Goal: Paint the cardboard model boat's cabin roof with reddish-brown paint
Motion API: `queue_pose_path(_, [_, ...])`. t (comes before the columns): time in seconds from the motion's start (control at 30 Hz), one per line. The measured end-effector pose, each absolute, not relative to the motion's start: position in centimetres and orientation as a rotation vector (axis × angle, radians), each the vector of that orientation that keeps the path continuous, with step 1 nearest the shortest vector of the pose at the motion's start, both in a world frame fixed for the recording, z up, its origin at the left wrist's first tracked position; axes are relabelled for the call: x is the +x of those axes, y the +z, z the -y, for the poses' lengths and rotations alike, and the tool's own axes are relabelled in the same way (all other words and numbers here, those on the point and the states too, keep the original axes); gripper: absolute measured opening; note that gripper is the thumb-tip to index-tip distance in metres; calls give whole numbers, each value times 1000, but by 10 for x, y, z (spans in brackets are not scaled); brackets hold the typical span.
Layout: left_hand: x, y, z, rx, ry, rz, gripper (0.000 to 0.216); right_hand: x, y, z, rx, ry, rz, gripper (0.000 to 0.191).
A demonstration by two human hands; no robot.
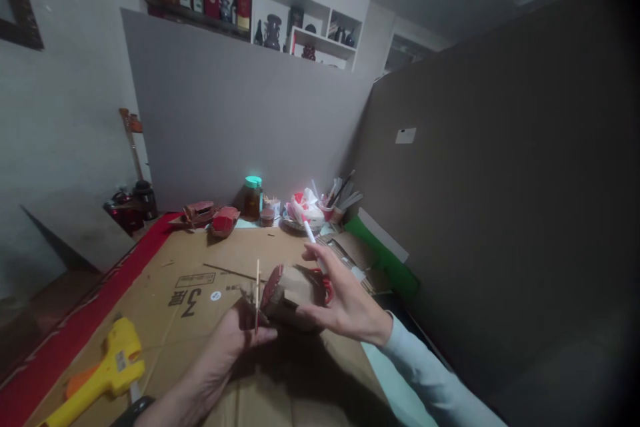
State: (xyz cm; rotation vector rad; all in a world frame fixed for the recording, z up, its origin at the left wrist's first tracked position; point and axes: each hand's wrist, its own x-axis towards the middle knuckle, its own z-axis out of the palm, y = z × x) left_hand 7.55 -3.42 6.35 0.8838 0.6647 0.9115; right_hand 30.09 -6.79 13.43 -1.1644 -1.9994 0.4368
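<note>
My left hand (235,340) pinches a thin wooden stick (257,293) that stands upright over the flattened cardboard sheet (165,307). My right hand (340,300) grips a small cardboard model (290,293) with a red painted end, holding it right beside the stick. The same hand also has a white pen-like tool (311,233) between its fingers, pointing up and away. Both hands are closed around what they hold.
A yellow glue gun (107,367) lies at the near left on the cardboard. At the back stand two red-painted cardboard models (215,217), a green-lidded jar (253,197), a cup of brushes (337,203) and a plastic bag (305,210). Grey panels wall the back and right.
</note>
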Motion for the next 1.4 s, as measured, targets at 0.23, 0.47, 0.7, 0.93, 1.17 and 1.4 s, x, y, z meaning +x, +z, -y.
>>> queue_pose_path(0.23, [49,56,7,967,974,-834,83,323,132,47,-1055,405,2259,89])
queue_pose_path(0.47, [17,65,-16,1145,1224,-1030,62,332,121,31,-1046,466,2361,78])
queue_pose_path(0.7, [25,105,5,1014,1246,-1102,35,333,120,40,-1030,487,2300,83])
queue_pose_path(0.93, [31,112,9,972,1248,-1121,32,340,120,50,-1013,429,2134,69])
queue_pose_path(1.17, [24,119,4,1019,1280,-1072,61,348,146,82,-984,393,1714,44])
queue_pose_path(1.4, [38,151,31,1047,1297,-1011,80,309,135,147,-871,423,1293,19])
